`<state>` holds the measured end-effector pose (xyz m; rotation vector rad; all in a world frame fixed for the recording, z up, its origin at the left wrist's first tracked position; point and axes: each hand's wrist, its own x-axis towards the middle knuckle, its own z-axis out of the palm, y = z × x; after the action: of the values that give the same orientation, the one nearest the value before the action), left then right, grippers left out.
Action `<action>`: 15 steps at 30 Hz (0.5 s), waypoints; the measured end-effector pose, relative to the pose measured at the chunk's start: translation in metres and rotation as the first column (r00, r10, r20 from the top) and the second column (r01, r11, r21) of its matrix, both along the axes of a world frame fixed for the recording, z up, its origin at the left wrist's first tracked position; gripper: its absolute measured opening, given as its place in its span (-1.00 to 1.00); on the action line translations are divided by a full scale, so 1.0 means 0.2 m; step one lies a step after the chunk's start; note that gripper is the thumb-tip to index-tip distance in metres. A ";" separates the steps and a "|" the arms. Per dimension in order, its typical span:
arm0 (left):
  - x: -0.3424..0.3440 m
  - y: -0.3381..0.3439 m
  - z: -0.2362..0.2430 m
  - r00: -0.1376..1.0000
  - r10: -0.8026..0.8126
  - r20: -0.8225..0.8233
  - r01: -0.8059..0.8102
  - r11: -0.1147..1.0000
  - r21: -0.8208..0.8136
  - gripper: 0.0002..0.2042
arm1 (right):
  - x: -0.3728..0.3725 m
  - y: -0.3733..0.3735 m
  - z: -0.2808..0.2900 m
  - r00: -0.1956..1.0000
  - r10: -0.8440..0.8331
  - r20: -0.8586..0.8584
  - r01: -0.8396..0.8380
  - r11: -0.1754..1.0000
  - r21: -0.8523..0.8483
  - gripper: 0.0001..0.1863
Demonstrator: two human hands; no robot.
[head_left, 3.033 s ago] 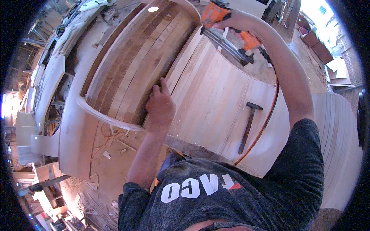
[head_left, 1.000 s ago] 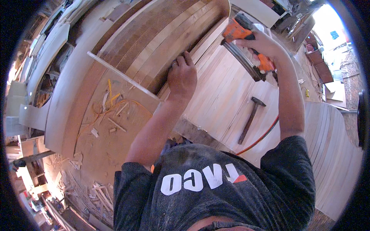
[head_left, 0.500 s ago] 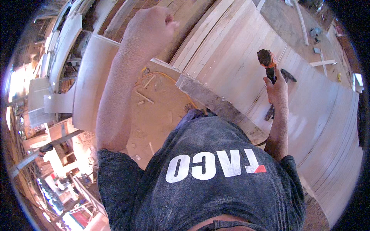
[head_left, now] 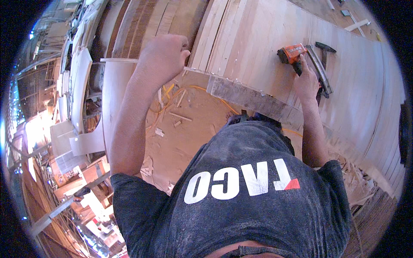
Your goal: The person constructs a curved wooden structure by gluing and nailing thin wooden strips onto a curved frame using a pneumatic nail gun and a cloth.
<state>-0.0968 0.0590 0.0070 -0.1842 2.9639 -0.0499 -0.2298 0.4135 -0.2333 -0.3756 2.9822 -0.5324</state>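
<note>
The nail gun (head_left: 294,52) is over the wide plank panel (head_left: 254,43), toward the right. It is orange and black, with a long grey nail holder. The right hand (head_left: 307,82) has its grip closed around the black handle, and one finger lies along the gun's side. I can't tell if the gun touches the planks or is just above them.

Right behind it is a hammer (head_left: 325,47) with a black head. The gun and hand are in front of the hammer and hide much of its wooden handle.

The left hand (head_left: 165,53) is well apart from the gun, near a curved frame with brown wooden slats (head_left: 159,19). Its fingers are bent in, but I can't tell if the grip holds or touches anything. The left arm hides part of a pale curved board (head_left: 116,81).

A rough grey strip (head_left: 245,94) runs along the panel's near edge. Past it is the dusty brown floor (head_left: 180,139), with a yellow-orange hose (head_left: 194,87) and small wood bits (head_left: 180,116). More curved boards (head_left: 81,88) stand at the far left.
</note>
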 end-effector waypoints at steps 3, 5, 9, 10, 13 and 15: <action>-0.04 0.07 0.01 0.994 -0.006 0.111 0.017 0.995 -0.098 -0.74 | 0.03 -0.01 -0.03 0.991 0.012 -0.130 -0.007 0.999 0.042 -0.25; -0.05 0.10 -0.01 0.978 0.024 0.209 0.013 0.985 -0.175 -0.73 | 0.07 -0.03 0.00 0.999 -0.037 -0.007 0.038 0.992 0.117 -0.29; -0.05 0.14 -0.05 0.967 0.010 0.256 0.044 0.978 -0.206 -0.69 | 0.18 -0.08 0.04 0.983 -0.123 -0.136 0.154 0.957 0.245 -0.28; -0.05 0.15 -0.05 0.955 0.029 0.295 0.046 0.968 -0.246 -0.67 | 0.22 -0.09 0.04 0.975 -0.093 -0.202 0.131 0.974 0.187 -0.31; -0.05 0.13 -0.10 0.946 -0.052 0.321 0.124 0.970 -0.208 -0.68 | 0.35 -0.18 0.08 0.945 -0.078 -0.319 0.083 0.997 0.000 -0.43; -0.06 0.11 -0.12 0.949 -0.057 0.309 0.121 0.974 -0.191 -0.67 | 0.45 -0.28 0.14 0.921 0.000 -0.388 -0.055 0.990 -0.130 -0.50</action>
<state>-0.1080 0.0807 -0.0171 -0.0606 2.6545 -0.3677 -0.1404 0.3584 -0.2058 -0.5993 3.3187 -0.7458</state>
